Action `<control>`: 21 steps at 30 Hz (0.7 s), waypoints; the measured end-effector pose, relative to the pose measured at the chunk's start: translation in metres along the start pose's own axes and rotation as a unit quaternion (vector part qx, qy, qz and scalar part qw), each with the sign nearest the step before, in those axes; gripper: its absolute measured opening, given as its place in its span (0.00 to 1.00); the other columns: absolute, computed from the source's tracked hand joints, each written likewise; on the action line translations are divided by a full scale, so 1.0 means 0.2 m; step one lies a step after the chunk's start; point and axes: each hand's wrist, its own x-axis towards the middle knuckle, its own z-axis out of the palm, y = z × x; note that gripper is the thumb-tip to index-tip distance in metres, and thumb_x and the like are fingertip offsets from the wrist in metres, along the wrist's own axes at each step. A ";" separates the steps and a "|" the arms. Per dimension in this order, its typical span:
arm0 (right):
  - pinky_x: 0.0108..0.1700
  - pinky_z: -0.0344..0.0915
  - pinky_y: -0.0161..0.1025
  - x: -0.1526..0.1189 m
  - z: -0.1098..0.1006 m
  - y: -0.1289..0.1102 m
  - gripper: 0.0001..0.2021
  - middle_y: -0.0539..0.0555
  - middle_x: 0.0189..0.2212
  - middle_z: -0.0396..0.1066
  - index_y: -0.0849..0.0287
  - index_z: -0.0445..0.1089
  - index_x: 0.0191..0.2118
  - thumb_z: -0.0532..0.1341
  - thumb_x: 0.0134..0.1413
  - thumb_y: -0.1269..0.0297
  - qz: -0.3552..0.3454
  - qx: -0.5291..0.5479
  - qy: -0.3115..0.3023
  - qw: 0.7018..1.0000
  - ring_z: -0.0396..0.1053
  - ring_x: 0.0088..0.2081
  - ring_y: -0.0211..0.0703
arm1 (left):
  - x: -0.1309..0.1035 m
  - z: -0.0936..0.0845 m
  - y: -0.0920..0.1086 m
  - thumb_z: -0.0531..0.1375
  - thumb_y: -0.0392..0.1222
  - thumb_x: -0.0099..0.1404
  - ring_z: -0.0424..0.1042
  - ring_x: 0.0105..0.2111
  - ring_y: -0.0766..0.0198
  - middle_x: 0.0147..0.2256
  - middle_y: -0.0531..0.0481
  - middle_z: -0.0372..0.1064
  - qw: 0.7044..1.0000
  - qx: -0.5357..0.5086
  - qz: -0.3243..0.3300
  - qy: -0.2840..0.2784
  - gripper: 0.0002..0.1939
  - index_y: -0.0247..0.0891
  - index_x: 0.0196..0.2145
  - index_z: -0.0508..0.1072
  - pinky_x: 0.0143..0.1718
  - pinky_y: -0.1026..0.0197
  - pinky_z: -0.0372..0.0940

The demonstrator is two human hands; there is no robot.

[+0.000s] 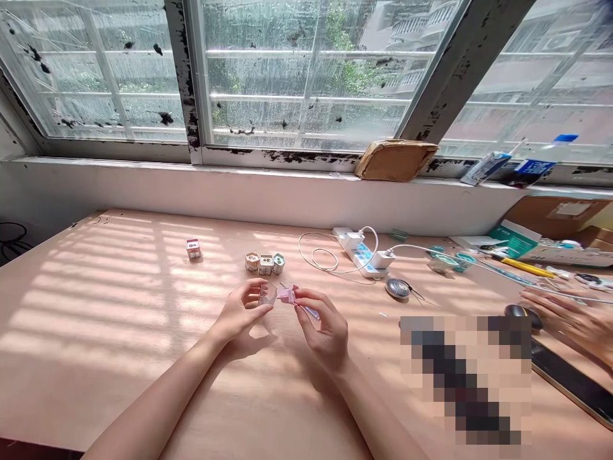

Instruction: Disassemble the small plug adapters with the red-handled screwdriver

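Here, the left hand (246,306) grips a small clear plastic container (267,295) between thumb and fingers, over the middle of the pale wooden table (115,358). The right hand (324,326) pinches a small pink-lilac piece (287,294) just beside it, on the side facing the container (whether the two touch is too small to tell). A thin pale-purple strip (311,312) shows under the right hand's fingers. The two hands are close together but apart, each closed on its own item.

Beyond them, three small patterned boxes stand in a row close together: a tan one (251,261), a cream-and-brown one (266,264) and a green one (278,264). A small red-and-white box (193,248) stands well apart on the left.

On the right lie a white power strip (366,263) with white plugs and a looping cable, a round silver-grey object (397,289), some clear green plastic cups (443,262) and a yellow pen-like tool (527,266). Another person's hand (575,316) rests near a black rounded object (523,317). On the windowsill (268,174) are a brown paper-wrapped package (396,160), a blue-and-white carton (486,168) and a blue-capped bottle (536,165).
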 end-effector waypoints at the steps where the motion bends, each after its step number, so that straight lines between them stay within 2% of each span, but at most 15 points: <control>1: 0.49 0.76 0.50 0.00 0.00 0.00 0.08 0.58 0.43 0.77 0.53 0.75 0.43 0.61 0.64 0.73 0.000 0.003 0.006 1.000 0.77 0.47 0.51 | 0.00 0.00 0.00 0.70 0.46 0.57 0.76 0.47 0.53 0.51 0.41 0.74 0.999 -0.039 -0.033 0.002 0.26 0.40 0.52 0.73 0.48 0.52 0.73; 4: 0.50 0.75 0.50 0.00 0.00 0.01 0.09 0.57 0.44 0.76 0.53 0.75 0.43 0.61 0.63 0.74 0.006 0.015 0.034 0.999 0.77 0.48 0.51 | -0.01 0.01 0.03 0.70 0.51 0.57 0.76 0.46 0.53 0.51 0.38 0.74 0.988 -0.118 -0.095 -0.010 0.28 0.37 0.52 0.74 0.41 0.56 0.74; 7: 0.50 0.75 0.51 0.00 0.00 0.01 0.08 0.57 0.43 0.76 0.53 0.75 0.43 0.61 0.63 0.73 0.018 0.023 0.049 0.998 0.77 0.48 0.51 | -0.02 0.01 0.07 0.70 0.51 0.57 0.75 0.49 0.51 0.51 0.38 0.75 0.985 -0.136 -0.107 -0.021 0.27 0.36 0.51 0.75 0.43 0.56 0.73; 13: 0.50 0.75 0.53 -0.01 -0.01 0.02 0.06 0.58 0.43 0.76 0.53 0.75 0.42 0.62 0.64 0.70 0.029 0.018 0.060 0.998 0.77 0.47 0.52 | -0.05 0.02 0.10 0.68 0.43 0.60 0.75 0.50 0.51 0.51 0.41 0.76 0.994 -0.029 -0.044 -0.091 0.23 0.39 0.52 0.75 0.52 0.50 0.71; 21: 0.50 0.75 0.53 -0.02 -0.01 0.02 0.06 0.58 0.43 0.75 0.53 0.73 0.43 0.60 0.64 0.70 0.030 0.020 0.063 0.997 0.76 0.48 0.53 | -0.04 -0.01 0.05 0.67 0.43 0.62 0.74 0.53 0.51 0.54 0.44 0.74 0.995 0.062 0.008 -0.071 0.22 0.43 0.54 0.74 0.58 0.48 0.69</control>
